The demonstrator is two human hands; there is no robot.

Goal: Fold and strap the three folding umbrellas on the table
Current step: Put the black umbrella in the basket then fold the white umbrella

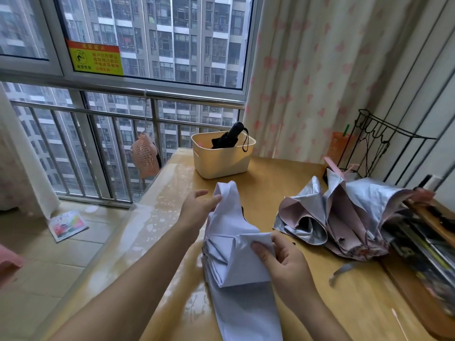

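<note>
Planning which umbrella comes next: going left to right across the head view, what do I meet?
Booklet → pink fan → white umbrella → silver umbrella, still loose and unstrapped.

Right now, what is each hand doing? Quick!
The left hand pinches the top fold of the white umbrella.
The right hand pinches a lower fold of the same umbrella.

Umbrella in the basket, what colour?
Black umbrella, handle and wrist loop included, standing in the cream basket. Head view.
</note>
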